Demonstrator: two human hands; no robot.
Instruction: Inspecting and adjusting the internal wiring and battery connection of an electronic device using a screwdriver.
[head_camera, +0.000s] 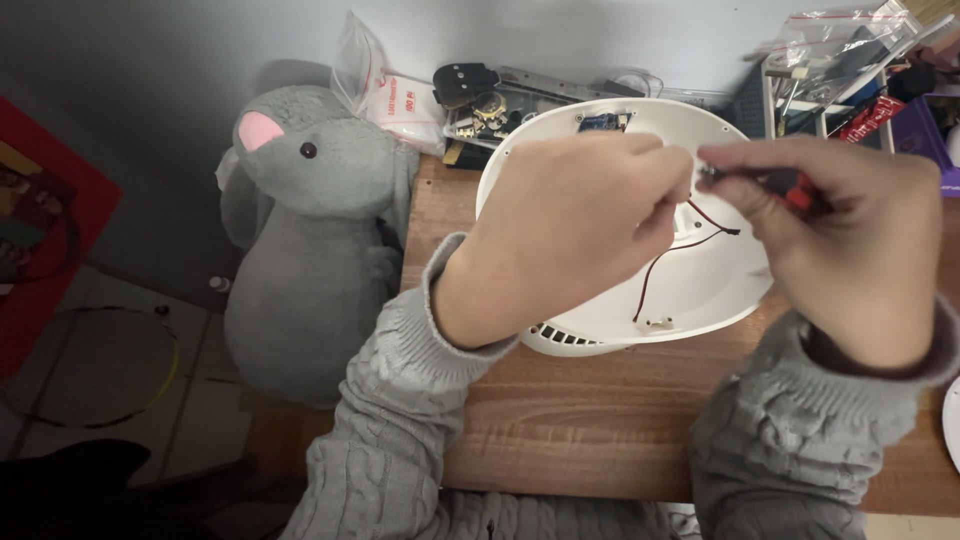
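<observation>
"What sat closest to the camera?"

"Two grey knitted sleeves (400, 420) over a brown wooden table (600, 420). Above them, the left hand (560, 235) and right hand (850, 240) were raised over a round white plastic housing (720, 290)."

"What were the fingers doing?"

"The left fingers were curled in and pressed together, their tips hidden toward the housing's middle; I could not tell what, if anything, they pinched. The right fingers pinched a small dark tool with a red grip (790, 185), its tip pointing left at the other hand."

"How far along did the work seem?"

"Partway, by my judgement. The housing lay open, hollow side up, so whatever had covered it was already off. Red and black wires (660, 265) hung loose inside, running down to a small white connector (657, 323) that lay unplugged. What remained I could not read."

"And the housing itself?"

"Smooth, shallow, bowl-like, with vent slots at its near edge and a small blue circuit board (600, 122) at the far rim. It rested at the table's back, left of the right hand's wrist."

"Beyond it?"

"Clear plastic bags (385, 85) and dark hardware against the wall. A grey plush mouse (310, 230) sat off the table's left edge."
</observation>
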